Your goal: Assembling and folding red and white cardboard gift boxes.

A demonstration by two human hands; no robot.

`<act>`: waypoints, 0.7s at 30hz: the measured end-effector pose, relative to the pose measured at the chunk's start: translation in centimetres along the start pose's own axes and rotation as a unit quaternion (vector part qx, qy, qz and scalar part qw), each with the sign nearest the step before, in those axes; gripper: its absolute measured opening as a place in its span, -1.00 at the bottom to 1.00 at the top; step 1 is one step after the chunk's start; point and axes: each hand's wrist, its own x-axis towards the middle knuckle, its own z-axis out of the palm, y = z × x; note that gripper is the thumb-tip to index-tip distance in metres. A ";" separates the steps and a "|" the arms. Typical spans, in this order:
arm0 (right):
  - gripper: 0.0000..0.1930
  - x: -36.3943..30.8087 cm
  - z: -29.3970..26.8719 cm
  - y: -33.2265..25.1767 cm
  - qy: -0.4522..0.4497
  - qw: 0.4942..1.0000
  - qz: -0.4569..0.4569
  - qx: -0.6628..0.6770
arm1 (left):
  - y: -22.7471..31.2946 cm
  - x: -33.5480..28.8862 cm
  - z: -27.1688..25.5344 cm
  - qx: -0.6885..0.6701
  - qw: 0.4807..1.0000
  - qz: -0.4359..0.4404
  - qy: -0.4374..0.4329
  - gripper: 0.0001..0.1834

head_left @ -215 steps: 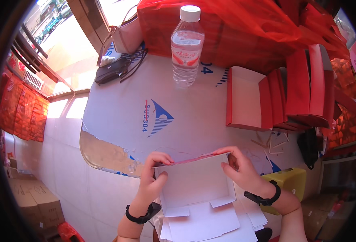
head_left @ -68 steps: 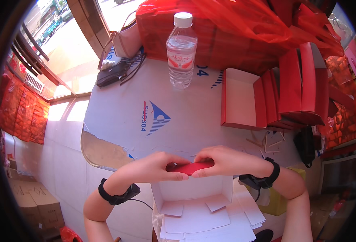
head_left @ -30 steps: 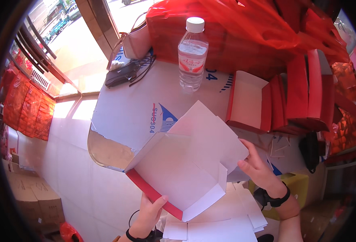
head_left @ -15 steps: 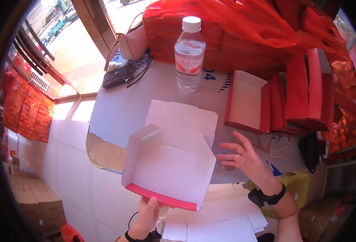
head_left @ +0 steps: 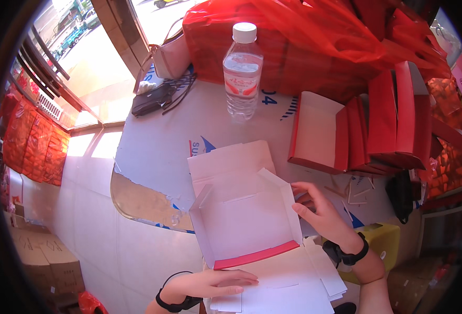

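A partly folded cardboard box (head_left: 246, 217), white inside with a red front wall, tilts over the table's near edge, its lid flap spread toward the far side. My right hand (head_left: 320, 212) is beside the box's right wall, fingers bent and thumb apart. Its fingertips are at that wall, but whether they press on it is hard to see. Just below the red front wall lies my left hand (head_left: 215, 284), open, fingers stretched over a stack of flat white cardboard blanks (head_left: 288, 282). Both wrists wear black bands.
Several folded red boxes (head_left: 320, 136) stand at the right of the table (head_left: 152, 157). Behind the water bottle (head_left: 242, 78) is a large red plastic bag (head_left: 293, 47). A dark pouch (head_left: 152, 99) and a pink handbag (head_left: 172, 57) sit far left. Brown cartons (head_left: 47, 256) are on the floor.
The box has swung round and shifted to the right, toward my right hand. My left hand has let go of its front edge and flattened out below it. My right hand's fingers have bent.
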 end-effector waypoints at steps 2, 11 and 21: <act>-0.56 0.1 0.0 -0.4 0.003 1.000 -0.002 -0.010 | -0.1 -1.7 -0.6 0.008 0.999 0.034 0.002 -0.50; -0.61 2.0 0.4 -1.4 -0.028 0.998 0.042 0.034 | 2.6 -2.4 -4.7 0.156 0.763 0.182 0.601 -0.71; -0.70 2.5 0.8 -0.3 -0.025 0.986 0.073 0.149 | 1.7 2.1 -6.2 0.277 0.703 0.191 0.626 -0.56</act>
